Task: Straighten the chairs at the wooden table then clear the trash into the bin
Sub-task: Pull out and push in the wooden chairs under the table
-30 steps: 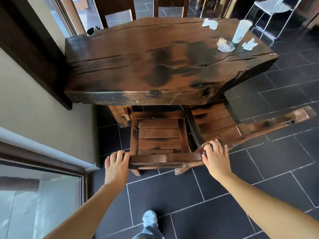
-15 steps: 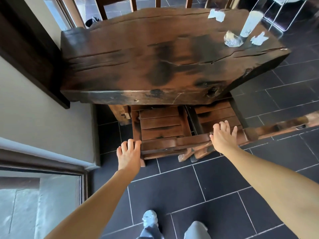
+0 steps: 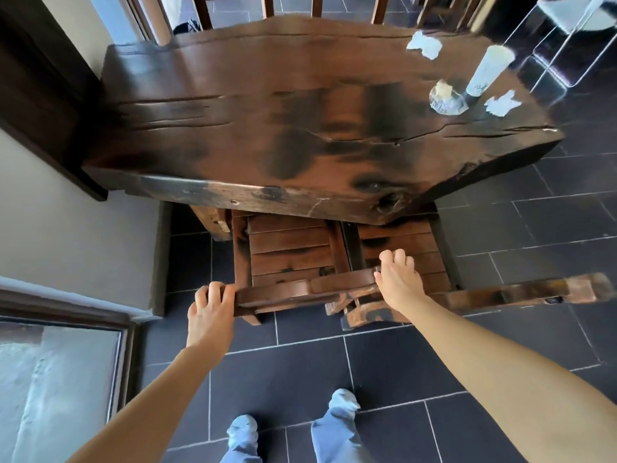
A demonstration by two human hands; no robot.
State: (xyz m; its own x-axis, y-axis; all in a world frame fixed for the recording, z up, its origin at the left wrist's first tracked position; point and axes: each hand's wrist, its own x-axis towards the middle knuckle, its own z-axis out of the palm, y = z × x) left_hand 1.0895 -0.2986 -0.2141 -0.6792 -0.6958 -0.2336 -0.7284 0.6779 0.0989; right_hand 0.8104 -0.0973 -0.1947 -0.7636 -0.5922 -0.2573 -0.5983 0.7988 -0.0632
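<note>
A thick wooden table fills the upper view. Under its near edge sits a slatted wooden chair, seat partly tucked beneath. My left hand grips the left end of its top rail. My right hand grips the right end, fingers curled over. A second wooden chair stands close on the right, its top rail angled out to the right. On the table's far right corner lie trash: a white paper cup, a crumpled clear wrapper and two crumpled tissues.
A wall and a glass door are close on the left. Dark tiled floor lies under my feet. Another wooden chair stands beyond the table, and a white metal chair at the far right.
Both hands have pushed the left chair forward under the table, and my body has stepped closer. The right chair's seat also sits further under the table.
</note>
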